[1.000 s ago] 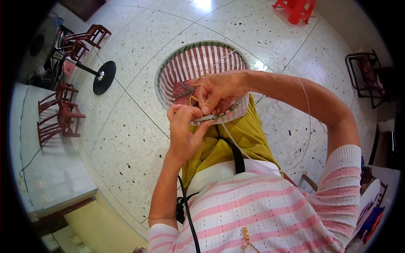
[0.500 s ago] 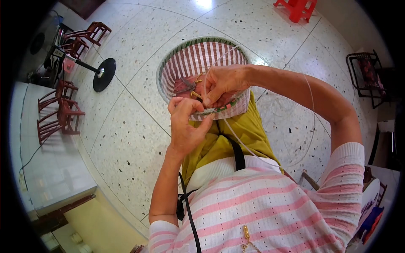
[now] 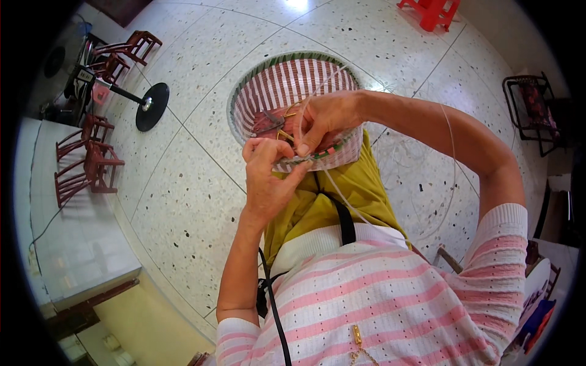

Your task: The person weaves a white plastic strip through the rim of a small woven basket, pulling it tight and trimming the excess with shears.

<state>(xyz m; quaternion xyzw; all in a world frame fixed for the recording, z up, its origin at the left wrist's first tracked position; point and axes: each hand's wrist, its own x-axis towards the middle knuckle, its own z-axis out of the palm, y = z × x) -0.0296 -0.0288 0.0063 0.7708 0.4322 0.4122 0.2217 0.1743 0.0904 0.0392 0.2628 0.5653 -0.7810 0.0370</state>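
Observation:
A woven basket (image 3: 292,79) with pink-red and white stripes and a green-edged rim rests at my lap, its mouth toward me. My left hand (image 3: 267,180) is closed on the near rim, fingers inside and thumb outside. Just right of it my right hand (image 3: 329,119) reaches over the rim, thumb and forefinger pinched on a whitish translucent plastic strand (image 3: 349,201). That strand loops over my right forearm and trails down across my lap. Inside the basket lie a dark grey tool (image 3: 267,124) and gold-coloured loops (image 3: 283,135), partly hidden by my hands.
More clear strand (image 3: 406,152) lies coiled on the speckled tile floor at right. A fan's round black base (image 3: 152,107) and small wooden chairs (image 3: 101,168) stand at left. A red plastic stool (image 3: 430,13) is at the far right, a folding chair (image 3: 532,113) by the right wall.
Both hands stay at the near rim, with only slight shifts of the right fingers. The basket has tilted very slightly; the looped strand has moved a little.

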